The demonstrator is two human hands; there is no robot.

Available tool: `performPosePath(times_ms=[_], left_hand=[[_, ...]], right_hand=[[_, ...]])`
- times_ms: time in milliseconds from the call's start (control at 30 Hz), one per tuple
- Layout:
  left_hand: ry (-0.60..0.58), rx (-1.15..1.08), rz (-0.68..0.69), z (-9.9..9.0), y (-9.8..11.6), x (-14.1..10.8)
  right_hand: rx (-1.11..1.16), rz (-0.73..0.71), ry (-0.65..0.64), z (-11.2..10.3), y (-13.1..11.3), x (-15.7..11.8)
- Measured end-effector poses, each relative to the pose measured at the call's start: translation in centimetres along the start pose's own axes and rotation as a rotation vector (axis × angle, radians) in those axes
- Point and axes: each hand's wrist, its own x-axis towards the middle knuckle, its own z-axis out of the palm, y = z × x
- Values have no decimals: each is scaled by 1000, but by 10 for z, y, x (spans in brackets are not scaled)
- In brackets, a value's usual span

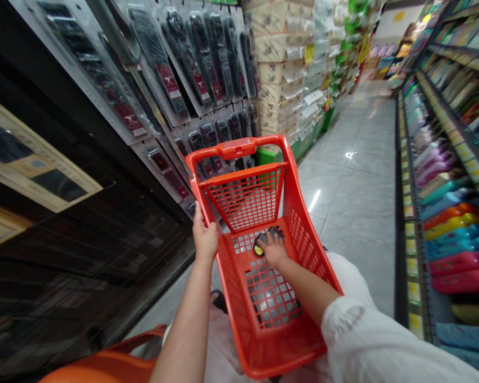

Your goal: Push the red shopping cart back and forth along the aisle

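A red plastic shopping basket (pixel 259 319) with a grid floor and raised handle stands tilted in front of me. My left hand (pixel 206 234) is wrapped round its left rim, thumb on the inner side. Inside the basket, my right hand (pixel 275 251) lies on a small dark item with a yellow round patch (pixel 258 248), its fingers curled over it. Part of this item is hidden under the fingers, and its kind cannot be made out. A white sleeve (pixel 355 314) covers the upper part of my right arm.
Packaged belts (pixel 207 58) hang on the left, beside a metal pole (pixel 155 106). Stacked cartons (pixel 279 80) stand beyond. A shelf of colourful folded goods (pixel 459 229) lines the right side of the tiled aisle (pixel 355 175). Something orange (pixel 104 367) is at lower left.
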Motion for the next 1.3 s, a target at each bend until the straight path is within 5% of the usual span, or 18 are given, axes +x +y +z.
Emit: performPosePath(times_ms=[133,367,433,567,667,767,867,1000,1167,1300], left_hand=[[14,-51,8,3,1,0],[16,-98,-3,2,1,4],[14,-115,-14,1,2,4],[26,-128,-40,1,3,3],[28,-131,-45,2,4,3],[29,-133,-39,1,5,3],[21,-136,-33,-1,5,2],[46,-114,-36,-1,5,1],[101,-11,-44,-2,6,-2],[134,47,-38,-3,9,-6]], right_hand=[[27,200,-8,-6,22,-1],[137,-276,10,30,-47,-17],[312,-328,27,34,-55,-15],[657,-211,160,25,-69,3],[1157,-153,243,21,-91,14],[1609,-154,181,31,-113,6],[1777,-37,142,39,-127,-10],[1849,22,285,4,-141,-8],[1707,-316,523,-63,-146,31],[1469,-177,455,-35,-136,33]])
